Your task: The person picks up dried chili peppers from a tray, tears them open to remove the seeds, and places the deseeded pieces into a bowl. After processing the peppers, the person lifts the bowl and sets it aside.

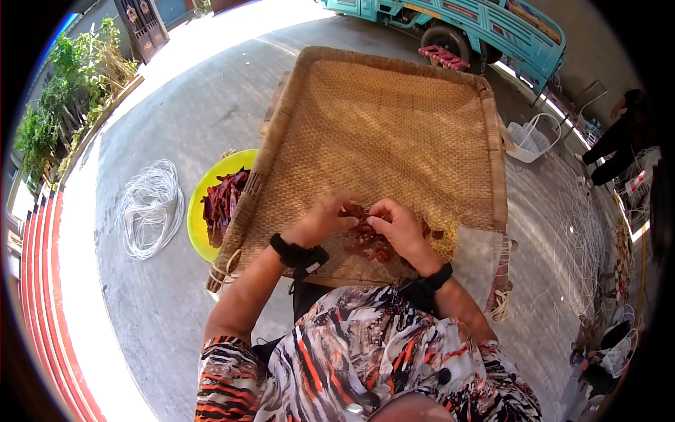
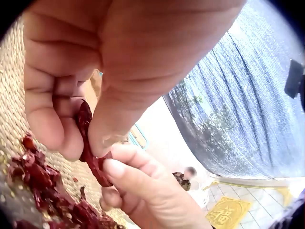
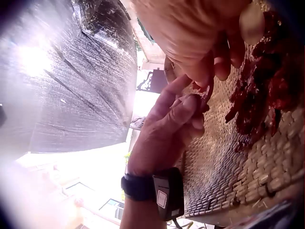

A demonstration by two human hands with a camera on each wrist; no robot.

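A dried red chili (image 2: 96, 171), dark and wrinkled, is pinched between both hands close above a woven tray (image 1: 401, 119). My left hand (image 1: 325, 219) grips one end with thumb and fingers, as the left wrist view shows. The other end lies between the thumb and fingers of my right hand (image 1: 399, 228). Beneath the hands is a heap of torn chili pieces (image 2: 47, 191), partly hidden from the head view. Pale yellow seeds (image 1: 444, 243) are scattered on the weave beside the right hand.
Left of the tray, a yellow-green basin (image 1: 199, 191) holds whole dried chilies (image 1: 223, 205). A coil of white cord (image 1: 151, 209) lies on the concrete farther left. A white basket (image 1: 531, 141) and a turquoise cargo vehicle (image 1: 485, 35) stand beyond; a person (image 1: 613, 144) is at right.
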